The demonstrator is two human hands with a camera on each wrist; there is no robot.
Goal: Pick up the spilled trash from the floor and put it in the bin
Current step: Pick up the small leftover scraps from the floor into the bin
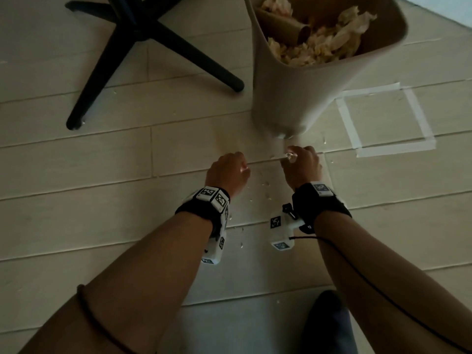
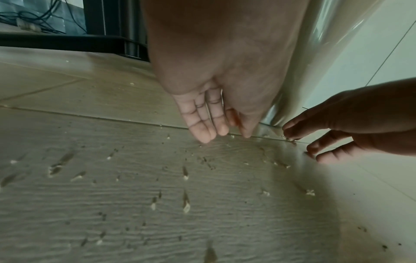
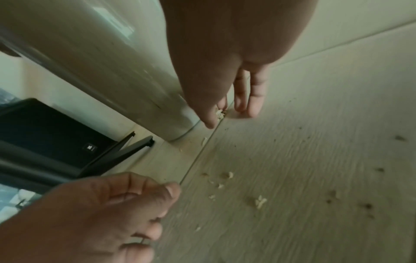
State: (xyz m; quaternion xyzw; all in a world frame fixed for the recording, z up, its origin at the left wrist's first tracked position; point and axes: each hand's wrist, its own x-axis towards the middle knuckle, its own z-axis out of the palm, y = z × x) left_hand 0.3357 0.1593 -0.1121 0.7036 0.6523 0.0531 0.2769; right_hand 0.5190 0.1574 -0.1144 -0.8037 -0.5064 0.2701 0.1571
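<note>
A cream bin [image 1: 293,93], full of crumpled paper and a cardboard tube, stands on the pale plank floor. Small pale crumbs [image 1: 267,185] lie scattered on the planks in front of its base [image 2: 185,206] [image 3: 261,201]. My right hand [image 3: 219,115] is down at the foot of the bin and pinches a pale crumb between thumb and forefinger; its other fingers point at the floor. My left hand [image 2: 225,135] is a hand's width to the left, its fingers straight down with the tips on the floor beside the crumbs. Nothing shows between them.
A black chair base [image 1: 143,34] spreads its legs to the left of the bin. A square of pale tape [image 1: 383,118] marks the floor to the bin's right. A dark shoe [image 1: 329,325] is under my right forearm. Black furniture [image 3: 45,138] stands beyond the bin.
</note>
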